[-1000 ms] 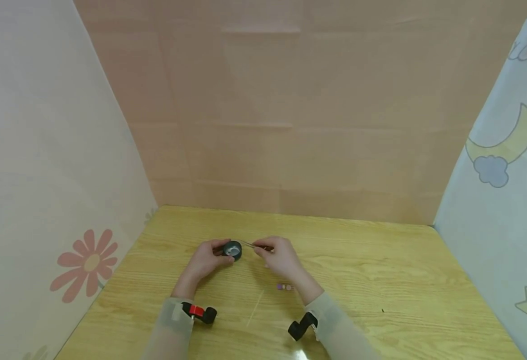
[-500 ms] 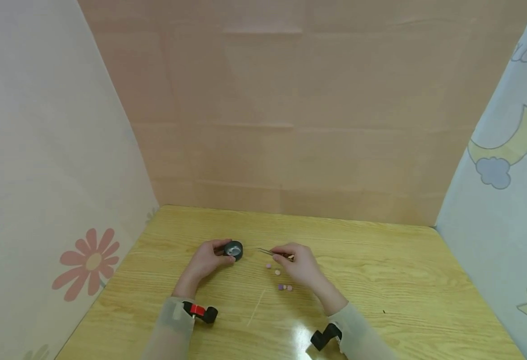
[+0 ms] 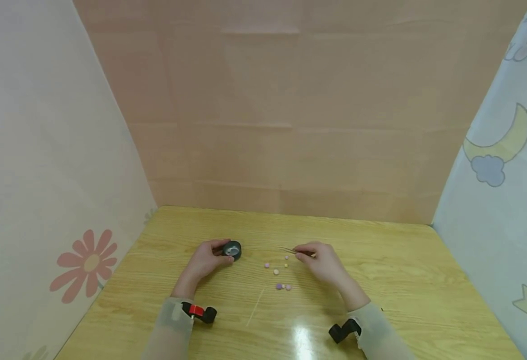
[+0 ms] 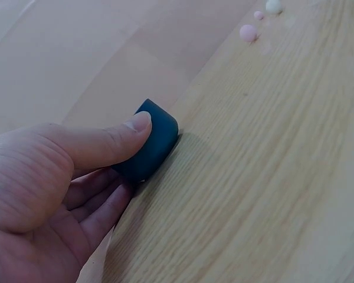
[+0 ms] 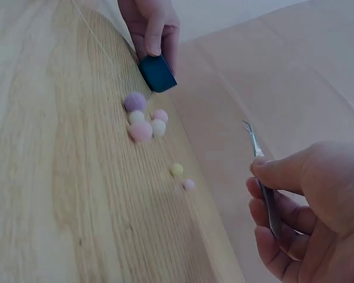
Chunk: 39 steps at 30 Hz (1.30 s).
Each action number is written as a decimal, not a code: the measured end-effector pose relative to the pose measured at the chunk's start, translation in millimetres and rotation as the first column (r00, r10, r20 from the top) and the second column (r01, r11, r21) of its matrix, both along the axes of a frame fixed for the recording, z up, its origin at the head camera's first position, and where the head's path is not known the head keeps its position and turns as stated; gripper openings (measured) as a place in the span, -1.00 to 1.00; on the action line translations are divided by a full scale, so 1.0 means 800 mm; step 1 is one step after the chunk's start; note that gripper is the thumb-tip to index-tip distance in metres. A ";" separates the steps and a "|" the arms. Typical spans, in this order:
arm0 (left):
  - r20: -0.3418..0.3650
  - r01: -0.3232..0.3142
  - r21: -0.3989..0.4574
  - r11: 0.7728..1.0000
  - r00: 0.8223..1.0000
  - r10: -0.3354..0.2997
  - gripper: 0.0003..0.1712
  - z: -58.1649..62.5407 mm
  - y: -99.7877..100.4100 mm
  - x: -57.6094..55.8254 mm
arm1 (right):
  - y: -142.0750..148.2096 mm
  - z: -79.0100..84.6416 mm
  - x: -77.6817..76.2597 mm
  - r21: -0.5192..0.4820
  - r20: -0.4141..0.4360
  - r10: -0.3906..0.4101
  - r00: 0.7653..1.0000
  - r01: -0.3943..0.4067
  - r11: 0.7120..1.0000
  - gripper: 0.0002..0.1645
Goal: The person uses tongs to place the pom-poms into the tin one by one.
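Note:
My left hand holds a small dark teal round cup at the table's left-centre, thumb on one side and fingers on the other. In the head view its opening shows a greyish inside; whether anything lies in it I cannot tell. My right hand pinches a pair of metal tweezers between thumb and fingers. Their bent tips stand slightly apart, with nothing visible between them. Between the hands lie several small pom-poms: a purple one, a larger pink one, a yellow one, and whitish and pink others.
The wood-grain table carries a thin pale line nearer to me. A small dark speck lies right of the right forearm. A pinkish-brown sheet hangs behind, and printed sheets close off both sides.
The right hand has moved right with the tweezers, away from the cup and past the pom-poms, uncovering more of them. The left hand and cup have stayed in place.

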<state>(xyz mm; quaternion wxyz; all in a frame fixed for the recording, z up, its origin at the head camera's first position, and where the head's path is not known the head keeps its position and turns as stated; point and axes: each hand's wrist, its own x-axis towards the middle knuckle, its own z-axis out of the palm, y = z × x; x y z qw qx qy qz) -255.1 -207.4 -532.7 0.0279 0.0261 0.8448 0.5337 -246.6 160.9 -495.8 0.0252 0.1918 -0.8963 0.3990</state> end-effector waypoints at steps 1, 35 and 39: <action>0.002 0.000 0.002 1.000 1.000 0.000 -0.31 0.000 0.000 0.000 | 0.002 -0.001 -0.002 0.009 0.004 -0.002 1.000 0.002 1.000 -0.79; -0.003 0.005 -0.035 0.999 1.000 -0.005 -0.30 0.000 -0.002 0.001 | 0.016 -0.013 -0.010 0.125 0.034 -0.049 0.998 0.044 0.991 -0.81; 0.001 -0.001 -0.032 0.999 1.000 0.001 -0.31 0.001 -0.001 0.001 | 0.015 -0.015 -0.010 0.138 0.021 -0.054 0.998 0.051 0.989 -0.81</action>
